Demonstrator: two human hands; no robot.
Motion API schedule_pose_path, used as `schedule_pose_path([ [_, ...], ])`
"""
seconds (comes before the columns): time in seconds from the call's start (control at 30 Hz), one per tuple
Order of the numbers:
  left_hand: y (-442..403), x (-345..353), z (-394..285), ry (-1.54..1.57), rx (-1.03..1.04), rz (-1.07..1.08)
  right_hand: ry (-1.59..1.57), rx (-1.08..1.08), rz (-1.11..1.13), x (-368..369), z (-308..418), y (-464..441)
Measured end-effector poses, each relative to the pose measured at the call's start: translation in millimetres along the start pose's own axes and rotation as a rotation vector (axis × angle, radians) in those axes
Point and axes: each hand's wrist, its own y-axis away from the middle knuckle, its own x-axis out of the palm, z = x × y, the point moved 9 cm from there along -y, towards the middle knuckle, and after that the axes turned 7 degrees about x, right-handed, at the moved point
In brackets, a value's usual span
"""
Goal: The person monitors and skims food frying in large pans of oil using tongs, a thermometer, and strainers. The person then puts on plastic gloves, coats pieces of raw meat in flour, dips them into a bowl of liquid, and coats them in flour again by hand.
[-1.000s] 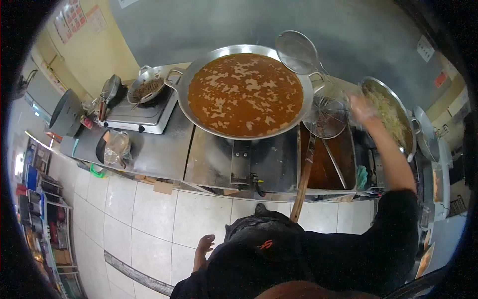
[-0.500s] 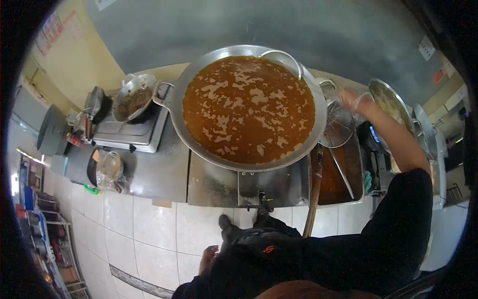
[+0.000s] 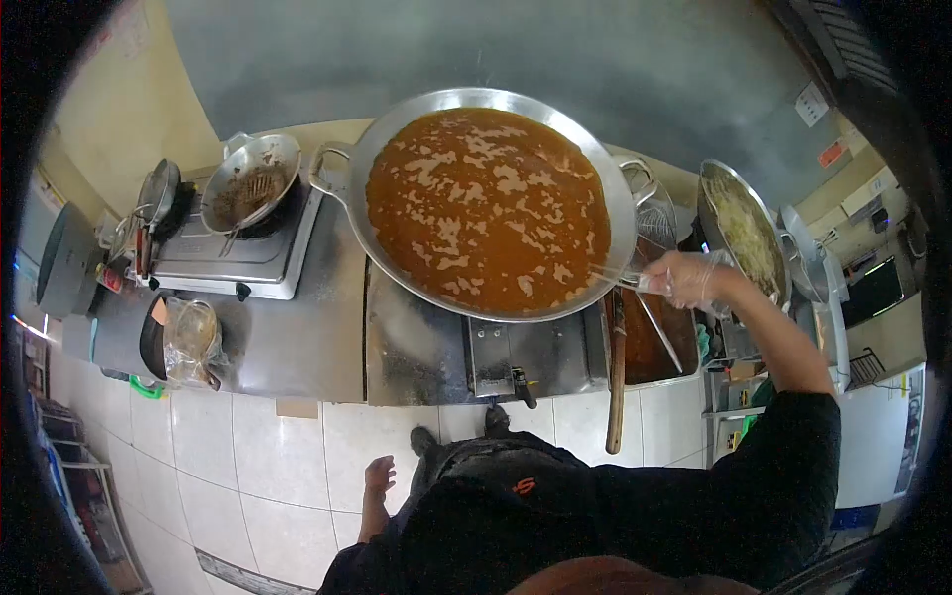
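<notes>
A large metal wok (image 3: 347, 206) full of orange-brown liquid with pale foam patches stands on the counter. My right hand (image 3: 684, 279), in a clear plastic glove, is closed round the handle of a strainer (image 3: 620, 276) at the wok's right rim. The strainer's head lies under the liquid and is hidden. Below and left, my left hand (image 3: 379, 474) hangs over the floor beside my body, bare, its fingers apart and nothing in it.
A small pan (image 3: 273, 154) sits on a gas stove (image 3: 220, 260) at the left, near a bagged bowl (image 3: 193, 332). Right of the wok are a tray (image 3: 659, 372) with brown liquid, a long wooden handle (image 3: 617, 387) and another wok (image 3: 762, 223) of pale food.
The strainer has gone from above the wok's upper right rim down into the liquid. My right hand has moved nearer, to the wok's lower right side. The view has shifted.
</notes>
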Motion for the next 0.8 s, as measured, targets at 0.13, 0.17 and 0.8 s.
schedule_pose_path([
  [0.13, 0, -2, 11, -0.006, 0.008, -0.004, -0.239, -0.028, 0.177, 41, 20, 9],
  [0.17, 5, 1, 8, -0.007, 0.021, 0.016, -0.312, -0.065, 0.165, 45, 30, 13],
  [0.8, -19, -101, 29, -0.230, 0.306, -0.057, -0.754, -0.036, 0.063, 108, 89, 49],
])
